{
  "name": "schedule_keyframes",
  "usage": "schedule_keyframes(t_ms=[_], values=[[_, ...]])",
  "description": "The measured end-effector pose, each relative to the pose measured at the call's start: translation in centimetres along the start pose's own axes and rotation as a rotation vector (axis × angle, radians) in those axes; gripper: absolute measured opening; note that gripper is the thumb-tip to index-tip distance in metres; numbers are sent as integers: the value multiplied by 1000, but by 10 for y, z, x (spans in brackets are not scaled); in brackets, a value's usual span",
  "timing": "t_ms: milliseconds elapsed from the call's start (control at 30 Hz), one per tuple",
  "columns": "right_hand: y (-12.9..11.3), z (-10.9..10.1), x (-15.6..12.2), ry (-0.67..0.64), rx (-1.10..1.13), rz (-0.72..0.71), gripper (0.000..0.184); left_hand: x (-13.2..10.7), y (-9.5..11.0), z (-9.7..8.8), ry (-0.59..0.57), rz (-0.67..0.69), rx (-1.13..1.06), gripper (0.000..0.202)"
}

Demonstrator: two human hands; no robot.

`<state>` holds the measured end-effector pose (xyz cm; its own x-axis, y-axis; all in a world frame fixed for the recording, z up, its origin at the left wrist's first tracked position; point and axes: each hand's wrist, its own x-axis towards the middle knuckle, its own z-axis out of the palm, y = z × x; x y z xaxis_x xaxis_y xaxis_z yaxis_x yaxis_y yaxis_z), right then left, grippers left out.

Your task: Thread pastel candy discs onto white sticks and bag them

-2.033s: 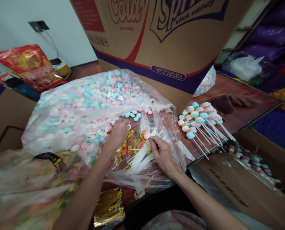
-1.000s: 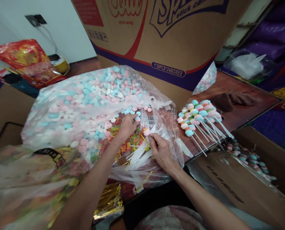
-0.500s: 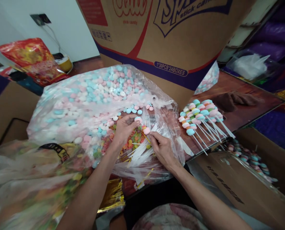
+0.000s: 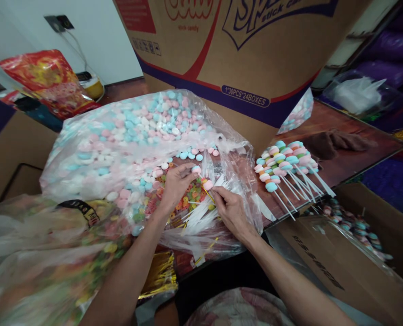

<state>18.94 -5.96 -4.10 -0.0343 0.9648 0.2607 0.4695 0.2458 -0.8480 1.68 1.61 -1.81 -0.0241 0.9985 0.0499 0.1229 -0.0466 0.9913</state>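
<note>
My left hand (image 4: 175,184) pinches a pale blue-and-pink candy disc (image 4: 196,169) between thumb and fingertips, just above a pink candy (image 4: 207,184) threaded on a thin stick. My right hand (image 4: 230,212) is closed on that stick's lower end. Both hands work over a large clear plastic bag (image 4: 126,136) full of pink, blue and white candy discs. Small coloured ring candies (image 4: 189,197) and a bundle of white sticks (image 4: 201,215) lie under my hands.
Several finished candy skewers (image 4: 284,165) lie on the brown table to the right. A big cardboard stick-candy carton (image 4: 242,50) stands behind. An open box (image 4: 353,253) with more skewers is at lower right. Gold twist ties (image 4: 158,276) lie near the front edge.
My left hand left the candy pile, picked up a disc and brought it right, up to the stick tip. My right hand has stayed put holding the stick.
</note>
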Motion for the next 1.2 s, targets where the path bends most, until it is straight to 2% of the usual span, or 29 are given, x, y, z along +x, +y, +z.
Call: schedule_keyframes(t_ms=[267,500,667,833,1033,1200], values=[[-5,-4,1,-49,-110,10,28,-2,-7,2,-3,101,230,29],[-7,-5,1,-42,-127,-1,28,-15,2,14,-26,339,519,22],[-5,-5,1,-23,-137,-5,26,-27,9,21,-82,382,658,27],[-5,-5,1,-20,-128,-8,26,-39,7,24,-102,367,616,32],[-5,-5,0,14,-135,24,25,-52,1,30,-122,276,451,31],[-3,-4,1,39,-41,83,27,-46,4,20,-132,214,359,33]])
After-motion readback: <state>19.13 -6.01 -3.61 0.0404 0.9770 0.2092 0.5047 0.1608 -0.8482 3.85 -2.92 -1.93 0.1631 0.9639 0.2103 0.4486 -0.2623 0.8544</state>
